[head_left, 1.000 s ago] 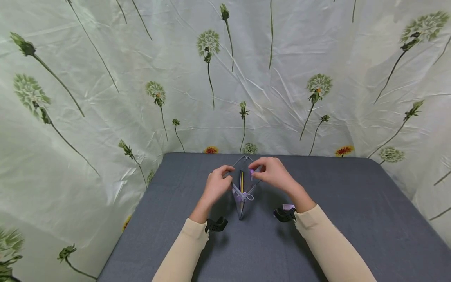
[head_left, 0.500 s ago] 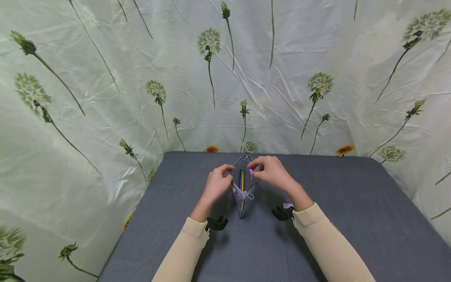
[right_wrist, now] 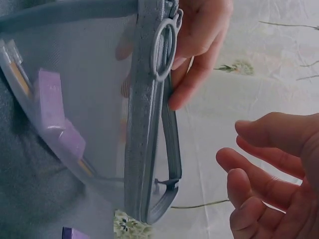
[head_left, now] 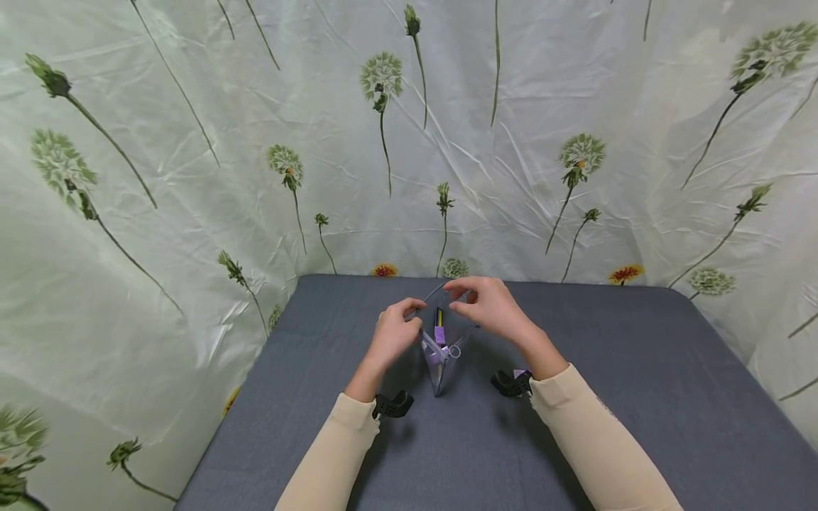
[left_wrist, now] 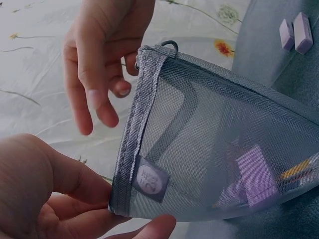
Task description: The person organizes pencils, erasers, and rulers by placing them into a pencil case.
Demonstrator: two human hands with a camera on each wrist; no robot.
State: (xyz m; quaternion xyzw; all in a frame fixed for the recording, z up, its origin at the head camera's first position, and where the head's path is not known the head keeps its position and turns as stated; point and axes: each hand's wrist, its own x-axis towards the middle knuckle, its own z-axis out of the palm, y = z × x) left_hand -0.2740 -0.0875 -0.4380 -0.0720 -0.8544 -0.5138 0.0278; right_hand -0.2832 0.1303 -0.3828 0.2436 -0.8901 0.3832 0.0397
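A grey mesh zip pouch (head_left: 433,363) stands unzipped on the table, its mouth facing up. My left hand (head_left: 394,333) pinches one side of its rim between thumb and fingers, as the left wrist view (left_wrist: 55,184) also shows. Through the mesh I see a small purple block (left_wrist: 256,177), a second one (right_wrist: 73,141) beside it, and yellow and pale pencil-like sticks (right_wrist: 19,74). Over the opposite rim hovers my right hand (head_left: 488,305), fingers loosely bent and apart, with nothing between them. A ring-shaped zipper pull (right_wrist: 160,52) hangs at the near end.
Small purple-and-white blocks (left_wrist: 302,34) lie on the dark grey table (head_left: 294,433), near my right wrist; the black wrist camera (head_left: 511,385) partly covers them in the head view. A pale flower-printed curtain (head_left: 319,128) hangs behind the table.
My right hand has let go of a purple block, which now lies in the pouch across the sticks. The hand has risen slightly. My left hand keeps its place on the rim.
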